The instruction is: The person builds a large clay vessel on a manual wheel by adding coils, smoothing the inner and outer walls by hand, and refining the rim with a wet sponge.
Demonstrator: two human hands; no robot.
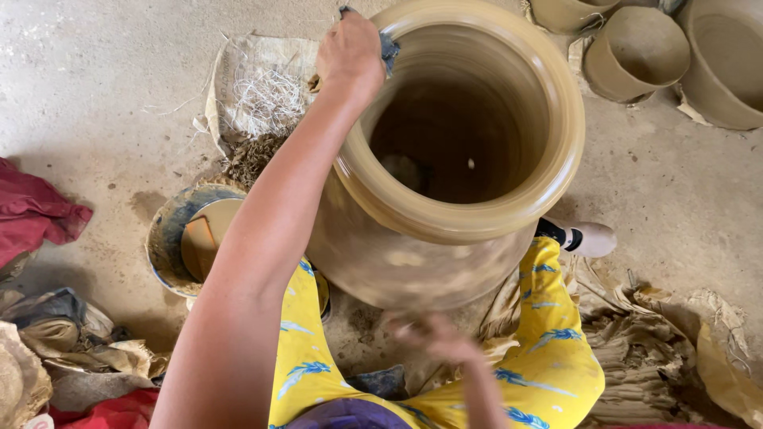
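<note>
Right now we have a big wet clay pot (pixel 445 183) standing on the floor (pixel 103 87) between our knees, tilted a little toward us. Our left hand (pixel 350 49) reaches over to the far rim, fingers closed on a small dark cloth (pixel 389 48) pressed against the lip. Our right hand (pixel 433 338) hovers low by the near side of the belly; it is blurred, and we cannot tell whether its grip is open or closed, or whether it touches the wall.

Beside our left leg sits a blue-rimmed bowl (pixel 171 238) of clay slurry. Smaller pots (pixel 636 52) stand at the far right, well apart. A sack with loose fibres (pixel 258 95) lies behind the bowl, and red cloth (pixel 32 210) is heaped at the left.

As we judge it, the soft rim is the weak point: leaning too hard with the cloth could dent or warp the lip. With the pot tilted and only lightly braced below, a strong pull at the top might tip it onto our legs. A knock from the right hand could mar the damp wall.
</note>
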